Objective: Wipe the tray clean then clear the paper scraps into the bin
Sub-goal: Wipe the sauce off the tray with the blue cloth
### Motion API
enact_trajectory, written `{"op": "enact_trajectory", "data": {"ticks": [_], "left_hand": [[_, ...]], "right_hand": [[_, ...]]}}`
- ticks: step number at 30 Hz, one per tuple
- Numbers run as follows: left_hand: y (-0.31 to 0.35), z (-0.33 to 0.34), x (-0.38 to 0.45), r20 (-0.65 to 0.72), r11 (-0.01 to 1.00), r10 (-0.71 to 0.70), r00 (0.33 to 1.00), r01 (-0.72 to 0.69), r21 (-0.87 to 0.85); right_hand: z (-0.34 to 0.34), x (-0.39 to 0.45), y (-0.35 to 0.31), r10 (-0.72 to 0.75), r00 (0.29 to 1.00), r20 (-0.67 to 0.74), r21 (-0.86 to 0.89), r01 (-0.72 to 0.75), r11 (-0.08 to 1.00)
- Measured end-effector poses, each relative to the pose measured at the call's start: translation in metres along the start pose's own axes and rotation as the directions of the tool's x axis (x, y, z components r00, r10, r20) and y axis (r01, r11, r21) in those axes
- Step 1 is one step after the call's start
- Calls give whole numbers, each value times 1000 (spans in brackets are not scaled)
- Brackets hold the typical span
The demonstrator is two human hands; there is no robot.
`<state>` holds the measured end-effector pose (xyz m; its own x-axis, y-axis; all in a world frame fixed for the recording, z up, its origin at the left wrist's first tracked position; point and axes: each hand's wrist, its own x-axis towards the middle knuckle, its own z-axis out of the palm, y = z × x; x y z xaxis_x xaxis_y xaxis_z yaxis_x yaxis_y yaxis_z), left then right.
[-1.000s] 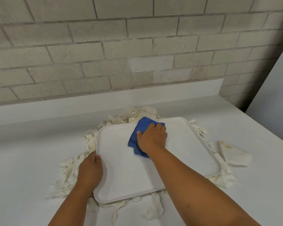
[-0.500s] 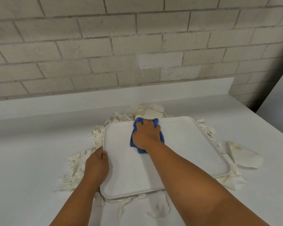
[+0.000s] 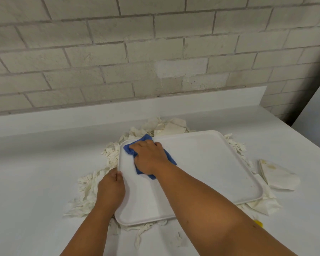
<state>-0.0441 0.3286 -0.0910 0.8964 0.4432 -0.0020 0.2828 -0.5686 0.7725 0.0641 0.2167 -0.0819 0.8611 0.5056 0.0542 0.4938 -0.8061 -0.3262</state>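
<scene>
Wiping step in hand. Right hand (image 3: 149, 156), fingers curled, presses 1 blue cloth (image 3: 169, 157) on the far-left corner of 1 white tray (image 3: 207, 163); left hand (image 3: 110, 189) grips its left rim. Torn paper scraps (image 3: 87, 189), too many to count, ring the tray on the counter (image 3: 35, 172); 1 folded stained napkin (image 3: 277, 174) lies right. Next, probably the unwiped right side; no bin visible.

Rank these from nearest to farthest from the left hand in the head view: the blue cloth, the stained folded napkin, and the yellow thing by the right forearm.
From the left hand:
1. Blue cloth, just beyond it on the tray, under the right hand.
2. Yellow thing, far right, near edge of the counter.
3. Stained folded napkin, far right, past the tray's right rim.
</scene>
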Motion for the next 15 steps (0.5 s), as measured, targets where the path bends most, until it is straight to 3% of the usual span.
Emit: {"op": "enact_trajectory", "data": {"ticks": [8,15], "left_hand": [[4,0,-2,6,1000,5,1000,-5,-13],[2,1,-2,-2,999,20,1000,-20,49]], "right_hand": [[-27,-32,96,238,970,-47,-52,-241,969],[-53,-51,142,491,868,-76,-74,-496,865]]}}
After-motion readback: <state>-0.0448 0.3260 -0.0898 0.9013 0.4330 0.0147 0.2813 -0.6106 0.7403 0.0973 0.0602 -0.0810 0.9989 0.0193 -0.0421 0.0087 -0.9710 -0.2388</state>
